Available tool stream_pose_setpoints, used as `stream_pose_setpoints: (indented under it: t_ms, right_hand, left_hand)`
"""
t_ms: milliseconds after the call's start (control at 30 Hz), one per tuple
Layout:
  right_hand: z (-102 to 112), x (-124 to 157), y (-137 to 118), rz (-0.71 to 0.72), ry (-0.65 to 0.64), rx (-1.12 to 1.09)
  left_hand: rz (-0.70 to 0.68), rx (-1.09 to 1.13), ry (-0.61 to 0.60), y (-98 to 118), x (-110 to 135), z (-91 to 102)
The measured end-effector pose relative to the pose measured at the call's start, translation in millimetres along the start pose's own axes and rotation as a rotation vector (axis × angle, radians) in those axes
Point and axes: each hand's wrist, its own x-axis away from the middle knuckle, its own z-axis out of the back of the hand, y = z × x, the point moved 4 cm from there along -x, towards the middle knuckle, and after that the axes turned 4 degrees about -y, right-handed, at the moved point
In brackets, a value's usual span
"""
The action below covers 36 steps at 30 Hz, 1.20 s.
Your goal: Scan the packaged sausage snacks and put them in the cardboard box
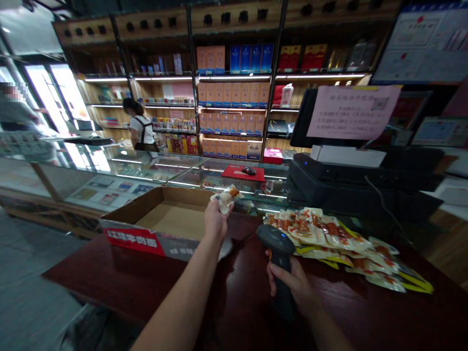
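My left hand (215, 219) is closed on a small snack packet (227, 197), held up above the far edge of an open cardboard box (146, 207). My right hand (292, 282) grips the handle of a dark barcode scanner (277, 243), its head raised toward the packet. Both hands hover over a dark red wooden counter (234, 297). To the right of the scanner lies a spread pile of several similar snack packets (340, 243) with yellow edges.
A black cash register (365, 185) with a screen and a pink notice (353, 112) stands behind the pile. Glass display counters (127, 170) run left, with a red mouse pad and mouse (244, 172). Shelves of boxed goods (232, 117) fill the back wall. A person (141, 127) stands at the far counter.
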Motion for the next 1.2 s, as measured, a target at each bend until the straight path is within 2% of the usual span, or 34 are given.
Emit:
stream_pose_setpoints:
  t_ms: [100, 200, 333, 500, 600, 700, 800, 867, 933, 1033, 1067, 1133, 1200]
  right_hand:
    - [-7.6, -4.1, -6.9, 0.001, -0.02, -0.002]
    - [-17.6, -8.6, -9.0, 0.001, -0.044, -0.026]
    - [-31.6, -14.5, -6.2, 0.002, -0.112, -0.034]
    - [-46.3, -22.4, -4.8, 0.001, -0.132, -0.08]
    - [-54.4, -26.5, -6.3, 0.013, -0.13, -0.115]
    - [-57.0, -28.5, -5.4, 0.01, -0.134, -0.153]
    - [-48.4, -26.6, -3.0, 0.02, -0.124, -0.15]
    - [-34.9, -22.5, -1.8, 0.034, -0.076, -0.132]
    - [-16.3, -16.4, -2.0, 0.053, 0.002, -0.114]
    - [16.4, -4.7, -4.9, 0.091, 0.162, -0.093]
    - [27.3, -0.7, -6.0, 0.109, 0.216, -0.091]
    - [46.4, 6.6, -7.2, 0.142, 0.296, -0.083]
    - [61.4, 12.3, -6.9, 0.178, 0.354, -0.07]
  left_hand:
    - [-0.078, -0.113, 0.036, 39.5, -9.6, 11.7]
    - [-0.136, -0.203, 0.131, 59.1, -20.4, 35.4]
    - [-0.179, -0.29, 0.225, 57.9, -34.3, 63.8]
    - [-0.25, -0.378, 0.306, 52.3, -42.0, 83.4]
    - [-0.331, -0.486, 0.37, 57.9, -39.3, 86.9]
    - [-0.467, -0.569, 0.373, 64.5, -28.4, 76.5]
    - [-0.604, -0.607, 0.243, 60.4, -8.0, 49.0]
    - [-0.59, -0.615, 0.07, 43.7, 7.0, 24.7]
    - [-0.453, -0.622, -0.128, 12.9, 20.0, 1.1]
    - [-0.176, -0.649, -0.427, -50.4, 36.4, -26.8]
    - [-0.129, -0.66, -0.521, -71.2, 41.7, -34.2]
    - [-0.132, -0.744, -0.705, -108.2, 51.6, -48.0]
    - [-0.197, -0.86, -0.875, -138.8, 60.4, -61.1]
